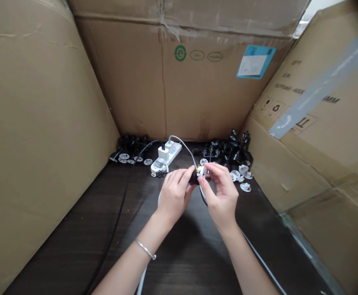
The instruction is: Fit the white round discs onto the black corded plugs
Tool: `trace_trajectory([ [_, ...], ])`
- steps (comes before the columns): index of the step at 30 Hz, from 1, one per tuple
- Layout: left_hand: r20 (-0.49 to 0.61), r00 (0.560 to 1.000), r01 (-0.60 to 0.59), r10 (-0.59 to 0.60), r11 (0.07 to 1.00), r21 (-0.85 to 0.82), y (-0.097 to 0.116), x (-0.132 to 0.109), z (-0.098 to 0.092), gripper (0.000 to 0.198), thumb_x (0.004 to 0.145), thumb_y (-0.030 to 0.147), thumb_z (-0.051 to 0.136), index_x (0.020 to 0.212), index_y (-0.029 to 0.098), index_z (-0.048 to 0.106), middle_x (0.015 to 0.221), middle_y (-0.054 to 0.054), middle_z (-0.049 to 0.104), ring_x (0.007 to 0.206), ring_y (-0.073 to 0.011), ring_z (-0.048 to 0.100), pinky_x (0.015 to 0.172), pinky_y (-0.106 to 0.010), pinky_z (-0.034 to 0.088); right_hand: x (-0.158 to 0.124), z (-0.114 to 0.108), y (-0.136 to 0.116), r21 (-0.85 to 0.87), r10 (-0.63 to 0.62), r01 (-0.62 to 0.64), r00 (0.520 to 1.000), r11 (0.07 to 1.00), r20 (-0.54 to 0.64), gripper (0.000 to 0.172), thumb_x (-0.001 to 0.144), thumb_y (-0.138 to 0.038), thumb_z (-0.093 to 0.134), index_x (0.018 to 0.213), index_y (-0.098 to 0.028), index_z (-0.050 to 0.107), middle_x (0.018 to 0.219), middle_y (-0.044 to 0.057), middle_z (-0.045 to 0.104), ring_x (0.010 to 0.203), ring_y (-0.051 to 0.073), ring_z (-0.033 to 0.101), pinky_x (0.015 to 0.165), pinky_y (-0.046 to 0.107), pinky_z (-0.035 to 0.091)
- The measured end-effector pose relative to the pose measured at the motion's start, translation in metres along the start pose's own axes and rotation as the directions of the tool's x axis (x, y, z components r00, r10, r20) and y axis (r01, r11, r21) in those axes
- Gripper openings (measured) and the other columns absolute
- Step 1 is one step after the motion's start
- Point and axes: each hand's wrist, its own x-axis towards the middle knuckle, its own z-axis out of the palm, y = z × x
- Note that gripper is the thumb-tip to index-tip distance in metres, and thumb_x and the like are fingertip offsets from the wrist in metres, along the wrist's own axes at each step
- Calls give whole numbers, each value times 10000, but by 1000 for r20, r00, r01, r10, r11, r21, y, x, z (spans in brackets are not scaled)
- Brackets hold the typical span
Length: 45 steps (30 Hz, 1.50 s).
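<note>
My left hand is closed round a black cylindrical housing, mostly hidden behind my fingers. The thumb and fingertips of my right hand pinch a small white round part at the housing's right end. A bit of yellow wire shows between the two pieces. Whether the white part is seated in the housing or only held against it, I cannot tell. Just behind my left hand lies a white power strip with adapters and cords plugged in.
Black fixtures with white discs lie at the back left. More black fixtures and loose white parts sit at the back right. Cardboard boxes enclose the dark table. A black cable crosses the left side.
</note>
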Motion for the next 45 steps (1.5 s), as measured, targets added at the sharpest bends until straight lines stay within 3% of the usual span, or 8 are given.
trace_trajectory([
  [6, -2, 996, -88, 89, 994, 71, 2, 1, -2, 368, 847, 195, 464, 1213, 158, 449, 1043, -95, 616, 966, -205, 546, 843, -355, 414, 4, -4, 9, 212, 209, -189, 975, 959, -78, 250, 828, -248, 530, 1064, -205, 599, 1103, 85, 585, 1003, 210, 573, 874, 405, 468],
  [11, -9, 984, -175, 177, 975, 138, 5, 2, -4, 331, 838, 150, 465, 1167, 144, 500, 1056, -87, 637, 979, -190, 555, 903, -354, 385, 8, -9, 7, 33, 101, -100, 994, 994, -35, 212, 843, -232, 501, 975, -208, 665, 1039, 66, 624, 996, 201, 573, 891, 394, 455],
  [16, -24, 982, -180, 188, 964, 196, 5, 2, -5, 311, 850, 149, 432, 1146, 140, 528, 1025, -98, 656, 944, -197, 576, 876, -353, 386, 7, -10, 3, -57, 39, -36, 998, 998, 45, 193, 827, -197, 522, 940, -229, 675, 995, 53, 619, 977, 195, 572, 871, 369, 469],
  [22, -56, 983, -160, 174, 966, 205, 4, 3, -8, 329, 831, 116, 456, 1152, 133, 524, 1037, -90, 658, 944, -203, 572, 864, -353, 382, 8, -16, 5, -53, 51, -47, 997, 997, 66, 178, 814, -198, 523, 874, -226, 689, 960, 54, 609, 936, 198, 581, 823, 358, 487],
  [28, -47, 981, -172, 187, 960, 220, 5, 4, -9, 323, 834, 112, 452, 1143, 142, 538, 1048, -82, 658, 945, -199, 576, 871, -349, 379, 9, -16, 0, -4, 17, -17, 1000, 1000, -23, 204, 822, -185, 510, 919, -230, 683, 970, 50, 625, 969, 202, 577, 862, 372, 464],
  [37, -31, 972, -219, 232, 949, 229, 6, 2, -9, 306, 842, 123, 449, 1130, 132, 550, 1064, -84, 653, 953, -204, 573, 894, -349, 371, 7, -12, 3, -20, 13, -11, 995, 1000, 94, 216, 813, -172, 538, 957, -243, 682, 1017, 48, 619, 976, 196, 576, 871, 372, 477],
  [45, -51, 974, -202, 221, 948, 246, 5, 4, -10, 324, 837, 97, 433, 1133, 129, 560, 1052, -76, 662, 950, -197, 579, 892, -343, 370, 7, -15, 5, 31, 59, -61, 996, 998, 64, 195, 798, -170, 553, 912, -231, 700, 975, 53, 620, 948, 195, 581, 844, 362, 484],
])
